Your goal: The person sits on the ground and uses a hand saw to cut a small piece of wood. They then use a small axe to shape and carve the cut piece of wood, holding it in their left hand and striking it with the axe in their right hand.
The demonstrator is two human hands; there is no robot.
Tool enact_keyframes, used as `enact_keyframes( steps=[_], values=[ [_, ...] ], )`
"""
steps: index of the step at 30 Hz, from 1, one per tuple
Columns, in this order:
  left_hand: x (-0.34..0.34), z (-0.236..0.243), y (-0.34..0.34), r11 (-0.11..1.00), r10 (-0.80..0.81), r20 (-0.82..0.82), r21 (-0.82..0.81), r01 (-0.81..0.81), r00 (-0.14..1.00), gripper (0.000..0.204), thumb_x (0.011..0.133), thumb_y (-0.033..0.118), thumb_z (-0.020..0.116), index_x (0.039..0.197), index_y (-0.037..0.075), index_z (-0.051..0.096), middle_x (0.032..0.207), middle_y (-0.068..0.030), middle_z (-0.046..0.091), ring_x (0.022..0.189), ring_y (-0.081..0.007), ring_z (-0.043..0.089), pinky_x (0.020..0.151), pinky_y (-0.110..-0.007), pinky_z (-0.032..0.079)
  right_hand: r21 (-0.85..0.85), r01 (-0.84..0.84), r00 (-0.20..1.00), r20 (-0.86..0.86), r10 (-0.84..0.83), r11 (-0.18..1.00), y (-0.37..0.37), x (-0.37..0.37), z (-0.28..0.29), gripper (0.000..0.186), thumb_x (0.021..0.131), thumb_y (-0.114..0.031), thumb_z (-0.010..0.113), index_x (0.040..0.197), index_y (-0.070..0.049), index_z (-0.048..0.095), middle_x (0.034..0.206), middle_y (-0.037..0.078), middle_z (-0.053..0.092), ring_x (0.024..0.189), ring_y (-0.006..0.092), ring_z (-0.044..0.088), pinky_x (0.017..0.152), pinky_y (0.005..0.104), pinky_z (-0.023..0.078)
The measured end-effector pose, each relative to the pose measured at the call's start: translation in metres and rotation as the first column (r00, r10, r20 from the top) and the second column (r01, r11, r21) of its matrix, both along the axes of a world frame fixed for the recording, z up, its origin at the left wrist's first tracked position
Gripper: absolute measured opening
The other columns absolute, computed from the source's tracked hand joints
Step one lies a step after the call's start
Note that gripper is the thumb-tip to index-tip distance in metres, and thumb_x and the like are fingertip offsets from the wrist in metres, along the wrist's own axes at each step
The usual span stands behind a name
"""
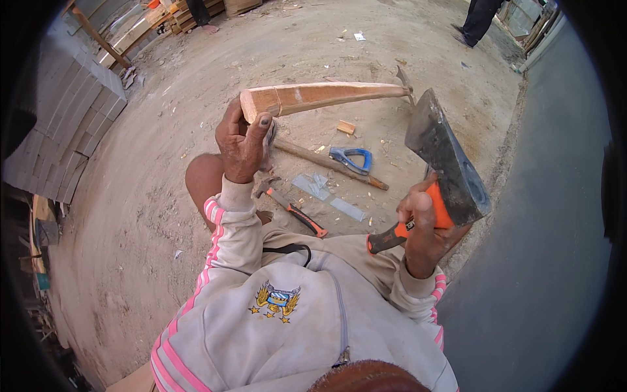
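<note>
My left hand (pixel 243 140) grips the thick, square-cut end of a pale wooden shaft (pixel 326 97), held up roughly level. The shaft narrows to the right, where its thin end meets a dark pointed metal head (pixel 406 85); I cannot tell whether they are joined. In my right hand (pixel 424 228) is an axe (pixel 447 160) with an orange and black handle, fingers wrapped round it close to the head. The dark axe blade is raised, just below and right of the shaft's thin end.
On the sandy ground lie a claw hammer (pixel 294 210), a round wooden handle (pixel 326 160), a blue D-shaped grip (pixel 353 159), a grey strip (pixel 330 198) and a wood offcut (pixel 346 127). A grey wall (pixel 522 242) runs along the right. Blocks (pixel 65 124) are stacked left. Two people's legs show far off.
</note>
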State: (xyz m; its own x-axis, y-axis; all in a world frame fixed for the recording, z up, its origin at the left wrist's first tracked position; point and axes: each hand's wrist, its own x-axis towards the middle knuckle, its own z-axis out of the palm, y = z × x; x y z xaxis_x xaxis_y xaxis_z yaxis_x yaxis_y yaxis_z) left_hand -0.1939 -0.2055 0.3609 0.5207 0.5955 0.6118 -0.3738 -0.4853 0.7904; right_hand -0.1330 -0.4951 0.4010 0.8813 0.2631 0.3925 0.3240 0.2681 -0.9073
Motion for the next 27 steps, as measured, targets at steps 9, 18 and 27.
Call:
enact_keyframes(
  steps=[9,18,27],
  values=[
    [0.026,0.041,-0.053,0.941,-0.209,0.001,0.273,0.201,0.978,0.044,0.088,0.013,0.072,0.128,0.0,0.059,0.116,-0.0136,0.072,0.098,-0.021,0.071,0.088,-0.032,0.054,-0.085,-0.012,0.988,0.149,0.025,0.996,0.002,-0.021,0.029,0.044,0.092,-0.02,0.071,0.126,0.002,0.053,0.079,0.005,0.057,0.059,0.0109,0.053,0.053,0.0266,0.046],
    [0.022,0.056,-0.104,0.779,-0.332,-0.213,0.487,0.395,0.919,0.052,0.082,0.011,0.08,0.128,0.001,0.058,0.114,-0.016,0.071,0.093,-0.0314,0.073,0.078,-0.035,0.057,-0.196,0.104,0.971,0.232,-0.057,0.975,-0.026,-0.041,0.025,0.039,0.092,-0.018,0.071,0.122,0.001,0.055,0.079,0.005,0.058,0.061,0.0094,0.052,0.053,0.0251,0.042],
    [0.041,0.045,-0.124,0.686,-0.37,-0.28,0.56,0.464,0.886,0.045,0.083,0.008,0.079,0.123,0.0,0.06,0.12,-0.0152,0.07,0.101,-0.0301,0.072,0.085,-0.035,0.057,-0.123,0.355,0.895,0.331,-0.299,0.927,-0.045,-0.044,0.012,0.023,0.087,-0.012,0.078,0.103,-0.002,0.065,0.084,0.005,0.062,0.074,0.0141,0.059,0.064,0.0322,0.048]
  ],
)
